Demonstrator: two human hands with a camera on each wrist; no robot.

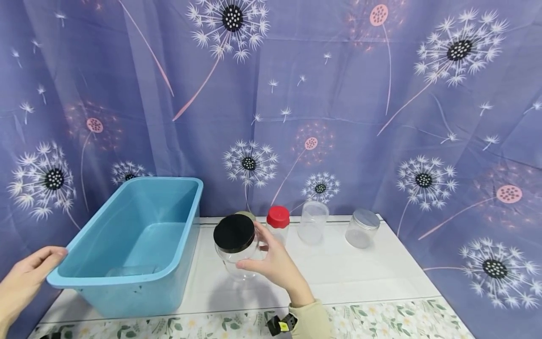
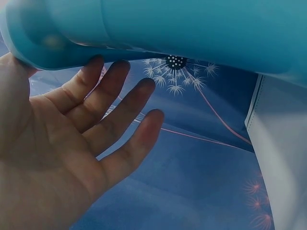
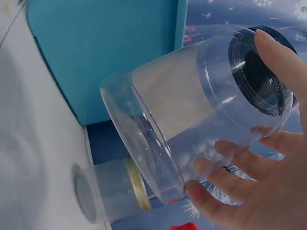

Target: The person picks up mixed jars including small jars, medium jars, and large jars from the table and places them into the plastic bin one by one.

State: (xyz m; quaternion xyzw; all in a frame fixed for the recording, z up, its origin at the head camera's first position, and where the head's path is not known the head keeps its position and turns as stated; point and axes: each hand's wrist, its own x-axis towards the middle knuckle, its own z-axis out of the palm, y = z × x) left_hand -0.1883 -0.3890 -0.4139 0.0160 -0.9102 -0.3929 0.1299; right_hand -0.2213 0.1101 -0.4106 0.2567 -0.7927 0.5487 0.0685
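My right hand (image 1: 279, 263) grips a clear jar with a black lid (image 1: 234, 234), thumb on one side and fingers on the other. The right wrist view shows that jar (image 3: 177, 91) tilted, see-through, its base above the white surface. My left hand (image 1: 31, 275) pinches the near left rim of a blue tub (image 1: 192, 221), thumb on top. From below, in the left wrist view, the other fingers (image 2: 139, 139) spread loosely under the rim. A clear container (image 1: 133, 270) lies on the tub's floor, partly hidden by the near wall.
Along the back of the white table (image 1: 330, 278) stand a gold-lidded jar (image 3: 108, 191), a red-lidded jar (image 1: 278, 218), a clear container (image 1: 313, 223) and a silver-lidded jar (image 1: 362, 229). A purple dandelion curtain (image 1: 338, 103) hangs behind. Floral cloth (image 1: 381, 320) covers the front edge.
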